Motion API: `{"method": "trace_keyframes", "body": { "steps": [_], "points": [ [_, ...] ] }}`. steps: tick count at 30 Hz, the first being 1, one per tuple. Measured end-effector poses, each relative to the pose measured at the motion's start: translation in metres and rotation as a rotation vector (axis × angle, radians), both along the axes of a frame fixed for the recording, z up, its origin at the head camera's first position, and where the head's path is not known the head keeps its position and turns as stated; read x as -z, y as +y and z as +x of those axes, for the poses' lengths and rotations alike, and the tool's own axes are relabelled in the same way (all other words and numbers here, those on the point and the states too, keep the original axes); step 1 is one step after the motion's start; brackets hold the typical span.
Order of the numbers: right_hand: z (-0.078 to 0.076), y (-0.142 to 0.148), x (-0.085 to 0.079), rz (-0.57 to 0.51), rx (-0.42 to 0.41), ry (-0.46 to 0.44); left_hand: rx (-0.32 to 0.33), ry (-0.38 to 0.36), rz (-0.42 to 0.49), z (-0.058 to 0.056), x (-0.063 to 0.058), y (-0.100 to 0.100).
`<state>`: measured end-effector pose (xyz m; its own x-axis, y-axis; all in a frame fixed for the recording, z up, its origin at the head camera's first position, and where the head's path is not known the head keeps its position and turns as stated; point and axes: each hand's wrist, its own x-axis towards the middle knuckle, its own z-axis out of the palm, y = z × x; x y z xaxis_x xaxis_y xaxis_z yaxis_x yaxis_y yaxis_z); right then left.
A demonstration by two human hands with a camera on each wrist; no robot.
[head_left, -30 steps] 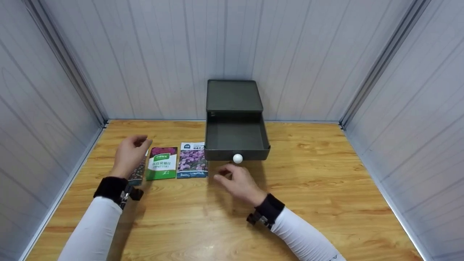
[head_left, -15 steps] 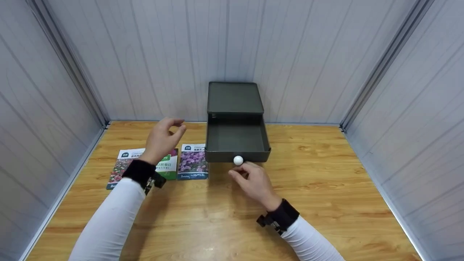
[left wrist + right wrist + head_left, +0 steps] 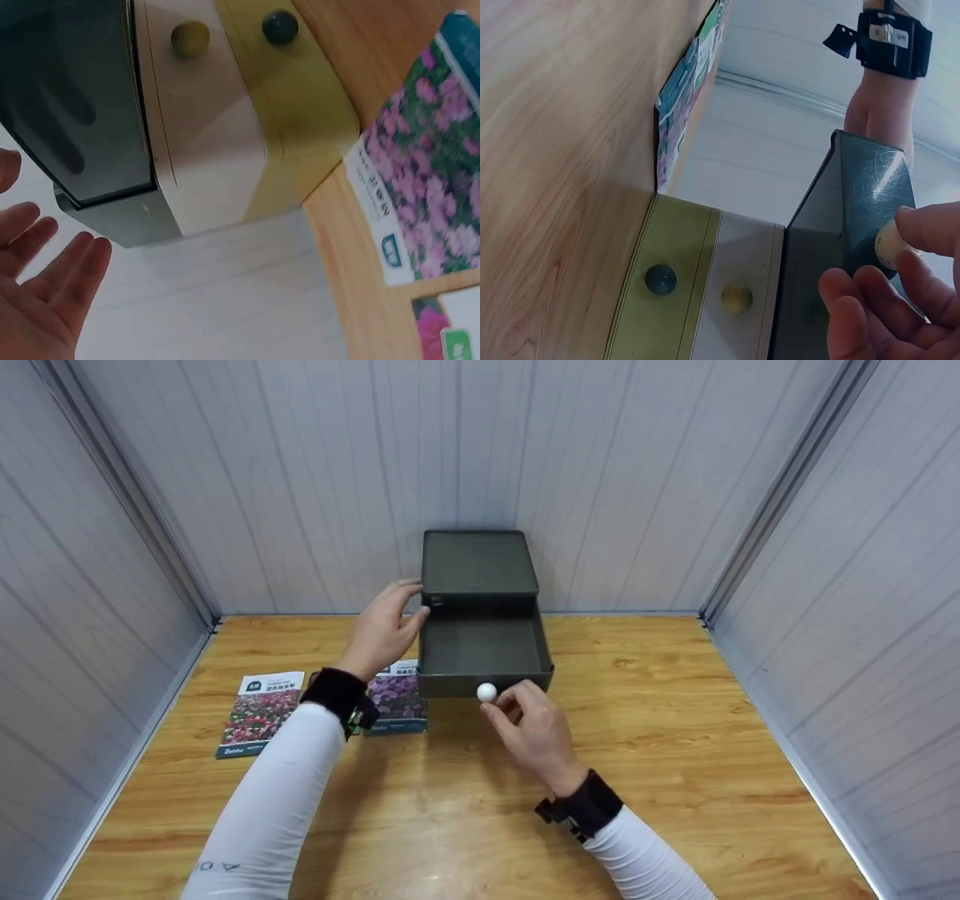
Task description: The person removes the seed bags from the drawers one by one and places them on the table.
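A small cabinet (image 3: 480,562) stands against the back wall, its dark green top drawer (image 3: 484,649) pulled out with bare floor showing. My right hand (image 3: 536,731) is at the drawer front and pinches its white round knob (image 3: 487,692) between thumb and fingers, as the right wrist view also shows. My left hand (image 3: 382,630) is at the cabinet's left side, fingertips right at its edge near the drawer's back end. In the left wrist view, those fingers (image 3: 71,281) are spread and hold nothing. Below the open drawer are a white drawer (image 3: 206,112) and a yellow-green drawer (image 3: 300,90), both closed.
On the wooden table (image 3: 465,825), left of the cabinet, lie a seed packet with red flowers (image 3: 262,712) and one with purple flowers (image 3: 397,705). Between them, a green-and-white packet (image 3: 457,341) is mostly hidden by my left wrist in the head view. Pale panels (image 3: 300,472) enclose the table.
My left hand has moved right and away from over the packets to the cabinet's left side, uncovering the red-flower packet. My right hand has moved up from below the knob and taken hold of it.
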<state>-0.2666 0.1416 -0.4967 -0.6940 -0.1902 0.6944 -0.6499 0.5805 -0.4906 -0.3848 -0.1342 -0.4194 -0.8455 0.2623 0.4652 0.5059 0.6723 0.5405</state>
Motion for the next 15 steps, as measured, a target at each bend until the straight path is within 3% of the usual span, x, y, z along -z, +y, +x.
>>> {"method": "trace_keyframes", "body": {
  "steps": [5, 10, 15],
  "points": [
    [-0.0003, -0.0044, 0.0007, -0.023, -0.015, 0.005, -0.008, -0.003, -0.101, -0.0057, -0.0017, 0.0035],
    [-0.0001, -0.0064, 0.0018, -0.025, -0.032, 0.038, -0.001, -0.046, -0.133, -0.0063, -0.0037, 0.0053],
    [-0.0014, -0.0068, 0.0017, -0.018, -0.028, 0.089, 0.009, -0.032, -0.172, -0.0076, -0.0084, 0.0073]
  ]
}}
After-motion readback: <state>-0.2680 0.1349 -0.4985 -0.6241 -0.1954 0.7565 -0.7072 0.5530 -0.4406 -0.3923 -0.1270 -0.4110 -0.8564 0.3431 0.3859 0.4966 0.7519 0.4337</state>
